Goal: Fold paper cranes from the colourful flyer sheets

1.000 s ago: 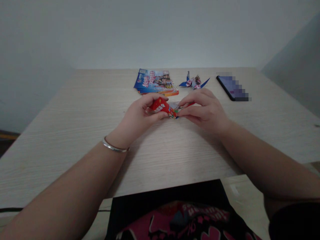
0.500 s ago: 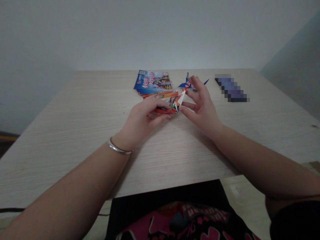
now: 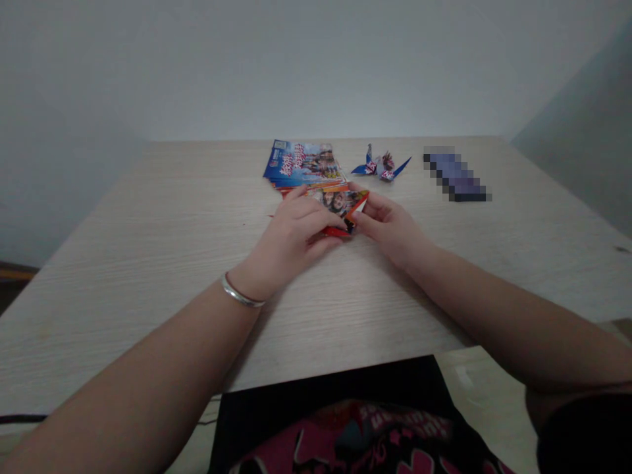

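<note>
Since half a second ago, my right hand has come down and back toward me. It was spread open up by the little paper bird, and now it is closed on the folded paper. The flap that stood up then now lies flatter.

From the camera on my head, I use the stack of picture sheets as my marker. The folded paper is just on my side of the stack, at its near edge, and I cannot tell if they touch. It sits low over the table. My left hand is on the left part of the folded paper, fingers curled over the top and thumb under, so it grips the paper. My right hand pinches the right corner between thumb and fingers. A silver bangle is on my left wrist.

Right of the stack stands a small blue paper bird, apart from my hands. Farther right of the stack lies a dark flat thing, blurred out, so I cannot tell what it is.

I think the folded paper is very light and thin. It looks shiny, so it may slip. It would bend and tear easily, and a hard squeeze would crush the folds. The best places to hold it seem to be the corners and the folded edges, with just fingertips.
</note>
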The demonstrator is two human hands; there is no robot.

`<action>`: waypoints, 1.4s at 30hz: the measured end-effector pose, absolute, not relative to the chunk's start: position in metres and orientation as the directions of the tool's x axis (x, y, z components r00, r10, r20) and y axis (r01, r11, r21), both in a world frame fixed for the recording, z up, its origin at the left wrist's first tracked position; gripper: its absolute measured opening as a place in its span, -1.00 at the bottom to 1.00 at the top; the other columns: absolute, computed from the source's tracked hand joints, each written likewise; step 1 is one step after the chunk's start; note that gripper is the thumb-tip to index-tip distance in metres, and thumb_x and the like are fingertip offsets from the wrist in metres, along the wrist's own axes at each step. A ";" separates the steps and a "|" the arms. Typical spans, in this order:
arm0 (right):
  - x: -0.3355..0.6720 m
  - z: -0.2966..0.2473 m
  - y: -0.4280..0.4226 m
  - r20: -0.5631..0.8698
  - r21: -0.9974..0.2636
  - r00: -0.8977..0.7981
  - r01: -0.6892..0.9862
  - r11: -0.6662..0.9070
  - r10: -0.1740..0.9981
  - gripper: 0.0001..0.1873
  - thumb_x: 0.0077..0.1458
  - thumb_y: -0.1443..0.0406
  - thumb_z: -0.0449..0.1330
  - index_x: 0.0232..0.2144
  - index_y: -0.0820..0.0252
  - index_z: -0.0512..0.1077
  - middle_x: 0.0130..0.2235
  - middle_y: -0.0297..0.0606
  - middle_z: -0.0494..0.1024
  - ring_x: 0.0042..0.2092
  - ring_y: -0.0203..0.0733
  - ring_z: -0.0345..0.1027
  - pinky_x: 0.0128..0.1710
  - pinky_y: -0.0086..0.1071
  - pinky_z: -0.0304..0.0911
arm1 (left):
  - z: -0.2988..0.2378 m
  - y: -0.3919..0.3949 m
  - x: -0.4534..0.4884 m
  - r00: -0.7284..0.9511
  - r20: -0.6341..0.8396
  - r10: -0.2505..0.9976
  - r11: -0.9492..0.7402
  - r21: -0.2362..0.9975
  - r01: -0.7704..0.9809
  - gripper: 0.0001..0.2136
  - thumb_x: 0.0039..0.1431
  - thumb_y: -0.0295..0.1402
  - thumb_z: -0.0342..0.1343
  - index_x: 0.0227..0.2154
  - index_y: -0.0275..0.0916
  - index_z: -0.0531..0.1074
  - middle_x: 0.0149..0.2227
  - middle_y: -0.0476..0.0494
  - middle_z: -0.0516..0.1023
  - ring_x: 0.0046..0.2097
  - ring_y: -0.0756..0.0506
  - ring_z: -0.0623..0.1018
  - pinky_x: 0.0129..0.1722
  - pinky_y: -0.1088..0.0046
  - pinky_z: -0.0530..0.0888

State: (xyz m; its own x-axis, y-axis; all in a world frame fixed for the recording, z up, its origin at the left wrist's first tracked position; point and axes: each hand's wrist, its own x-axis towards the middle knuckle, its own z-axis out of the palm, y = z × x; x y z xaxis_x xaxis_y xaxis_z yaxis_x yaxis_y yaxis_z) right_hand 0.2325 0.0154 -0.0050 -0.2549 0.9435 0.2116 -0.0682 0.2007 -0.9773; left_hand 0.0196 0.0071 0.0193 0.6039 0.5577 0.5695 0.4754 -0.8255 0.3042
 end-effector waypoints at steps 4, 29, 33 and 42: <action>0.232 -0.004 0.014 0.206 -0.969 -0.326 0.066 0.239 0.923 -0.81 0.13 0.17 0.31 -0.22 0.09 0.60 -0.17 -0.29 0.71 -0.13 -0.12 0.56 -0.05 -0.18 0.49 | 0.017 0.009 0.020 0.596 0.611 0.522 -0.833 0.214 0.510 -0.86 0.34 -0.19 0.20 -0.20 -0.11 0.57 -0.28 -0.04 0.63 -0.14 -0.16 0.58 0.26 0.02 0.33; 0.229 0.004 0.006 0.255 -0.932 -0.334 0.164 0.322 0.907 -0.72 0.22 0.08 0.25 -0.30 0.12 0.64 -0.34 -0.33 0.63 -0.32 -0.26 0.42 -0.27 -0.33 0.38 | 0.025 0.003 0.025 0.428 0.518 0.741 -0.648 0.385 0.657 -0.57 0.26 -0.18 0.24 0.15 -0.13 0.43 0.07 -0.22 0.63 0.14 -0.33 0.54 0.29 -0.05 0.28; 0.230 0.002 0.008 0.246 -0.950 -0.246 0.130 0.283 0.938 -0.76 0.13 0.08 0.33 -0.31 0.10 0.65 -0.33 -0.34 0.66 -0.35 -0.26 0.44 -0.33 -0.34 0.41 | 0.028 0.002 0.025 0.433 0.506 0.746 -0.643 0.381 0.664 -0.59 0.33 -0.13 0.16 0.15 -0.17 0.44 0.08 -0.26 0.62 0.11 -0.31 0.56 0.26 -0.01 0.31; 0.244 0.001 0.013 0.308 -0.942 -0.135 0.100 0.322 0.942 -0.83 0.05 0.15 0.38 -0.31 0.07 0.66 -0.36 -0.36 0.66 -0.36 -0.27 0.46 -0.31 -0.31 0.48 | 0.034 0.008 0.012 0.353 0.194 0.915 -0.385 0.679 0.625 -0.61 0.40 -0.08 -0.03 -0.02 -0.22 0.56 -0.03 -0.19 0.68 -0.07 -0.19 0.62 -0.02 0.22 0.53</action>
State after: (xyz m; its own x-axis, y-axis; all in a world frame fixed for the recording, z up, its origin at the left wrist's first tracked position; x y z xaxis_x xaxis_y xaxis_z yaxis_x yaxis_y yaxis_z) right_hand 0.2444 0.0134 0.0013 -0.1349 0.9419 0.3077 0.0996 0.3219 -0.9415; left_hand 0.0115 0.0083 0.0341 0.3534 0.9152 0.1936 0.6248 -0.3849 0.6793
